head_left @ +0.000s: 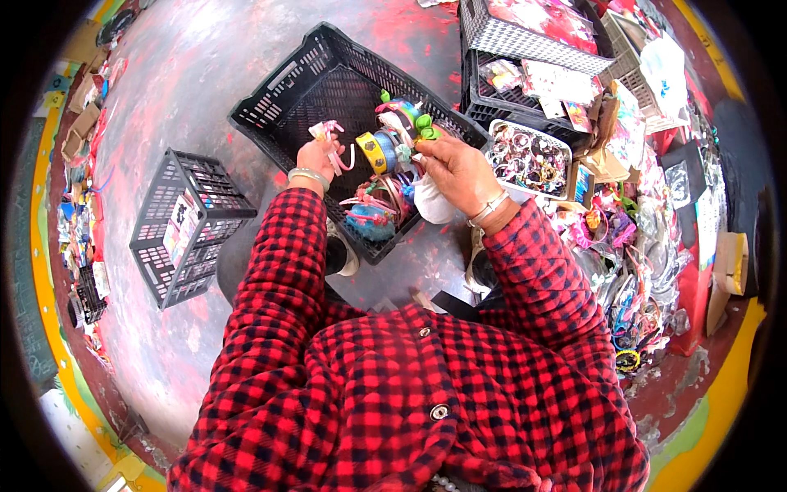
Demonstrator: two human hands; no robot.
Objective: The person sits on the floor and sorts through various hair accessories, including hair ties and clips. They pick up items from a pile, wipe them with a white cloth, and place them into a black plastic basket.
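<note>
A large black plastic crate (279,102) lies in front of me, its near right part piled with hair bands. My left hand (316,161) is closed round pale pink hair bands (328,131) with a bow, over the crate's left side. Across from it, my right hand (459,170) reaches into the pile with thumb and fingers pinched. What they grip is hidden. Beside those fingers are a green bow (425,127) and a yellow-and-blue band (377,154). A white, soft-looking piece (434,201) hangs under the right hand. Nearer me lies a blue band (370,221).
A smaller black crate (197,221) stands on its side at left. At right are stacked crates (533,37), a white tray (525,160) of small hair accessories and a heap of hair bands (631,271). More goods line the left wall (78,230).
</note>
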